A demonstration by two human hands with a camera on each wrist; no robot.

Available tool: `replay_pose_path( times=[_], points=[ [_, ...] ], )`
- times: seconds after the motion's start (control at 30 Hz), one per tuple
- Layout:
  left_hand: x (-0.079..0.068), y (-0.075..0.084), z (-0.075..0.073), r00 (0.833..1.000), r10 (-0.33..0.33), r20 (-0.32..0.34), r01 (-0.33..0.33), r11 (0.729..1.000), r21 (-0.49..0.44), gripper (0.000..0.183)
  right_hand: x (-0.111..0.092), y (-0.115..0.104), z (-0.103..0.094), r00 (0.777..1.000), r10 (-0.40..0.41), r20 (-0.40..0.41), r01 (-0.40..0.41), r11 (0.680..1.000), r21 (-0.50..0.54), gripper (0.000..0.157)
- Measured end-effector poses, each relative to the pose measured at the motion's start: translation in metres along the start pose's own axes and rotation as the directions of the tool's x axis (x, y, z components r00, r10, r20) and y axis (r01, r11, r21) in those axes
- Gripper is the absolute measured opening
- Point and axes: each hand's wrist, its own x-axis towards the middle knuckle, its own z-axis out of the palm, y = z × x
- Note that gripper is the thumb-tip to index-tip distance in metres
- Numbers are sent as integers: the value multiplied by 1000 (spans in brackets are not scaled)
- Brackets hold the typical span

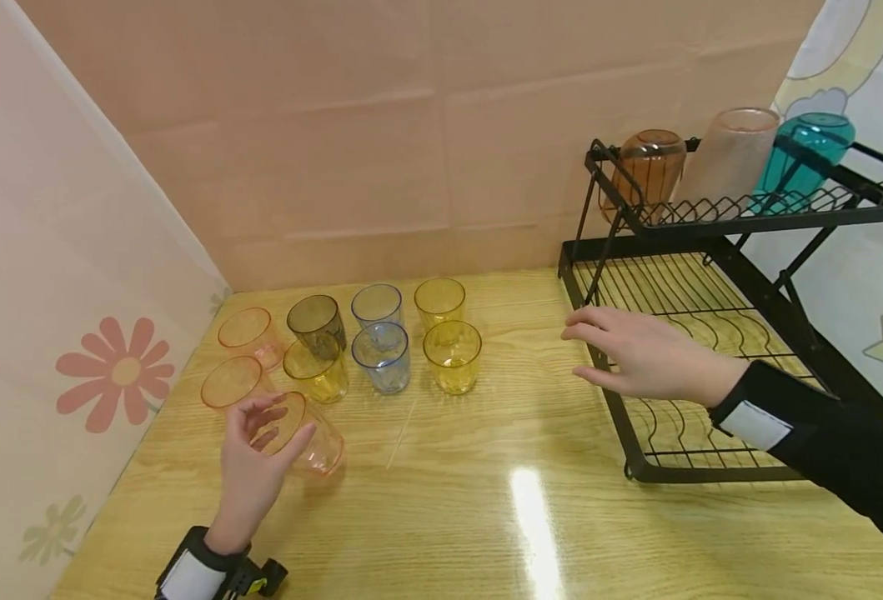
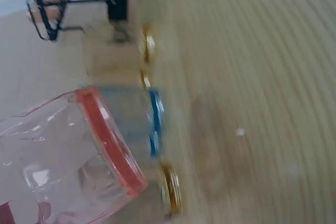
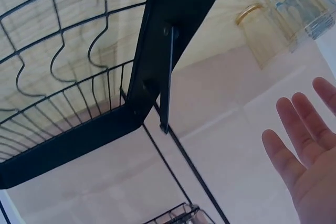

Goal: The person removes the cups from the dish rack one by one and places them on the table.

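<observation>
My left hand grips a clear pink-tinted drinking glass near its rim, thumb on one side and fingers on the other. The glass leans, its base pointing right and toward me. In the left wrist view the thick pink base of this glass shows raised off the table, with a blurred reflection beside it. Two other pink-rimmed glasses stand just beyond this hand. My right hand holds nothing; its fingers are extended, slightly bent and spread, over the left edge of the black dish rack.
Yellow glasses, blue-rimmed glasses and a dark brown glass stand upright in two rows. On the rack's upper shelf sit an upturned brown glass, a pale pink glass and a teal glass. Walls border the table.
</observation>
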Motion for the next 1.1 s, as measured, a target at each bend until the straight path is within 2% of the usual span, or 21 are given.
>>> replay_pose_path(
  times=[0.07,0.13,0.3,0.43,0.5,0.63,0.87,0.97,1.1],
  points=[
    [1,-6,-9,999,33,-15,-31,993,112,61,-2,1,-3,1000,7,-2,-7,1000,-7,40],
    [2,-13,-17,999,42,-26,-35,973,227,63,-3,3,-4,1000,2,-14,-2,1000,-16,38],
    [5,-27,-35,998,-4,-59,26,923,384,65,-5,8,-7,999,-11,-42,9,999,-39,38],
    [5,-35,-45,994,-57,-91,89,907,411,68,-4,10,-10,999,-3,-41,2,999,-45,38],
    [6,-39,-49,993,-66,-94,100,902,421,70,-4,11,-13,999,7,-33,-9,999,-53,38],
    [8,-45,-54,994,-48,-94,85,892,444,70,-4,14,-20,999,34,-12,-35,998,-58,39],
    [13,-52,-57,993,-31,-114,82,879,470,71,-3,18,-42,991,132,30,-129,988,-85,40],
    [14,-54,-58,993,-34,-110,83,877,473,73,-3,20,-51,989,148,21,-145,984,-106,40],
    [16,-55,-58,995,-24,-97,68,875,478,75,-3,23,-59,992,123,-24,-125,983,-133,42]
  ],
)
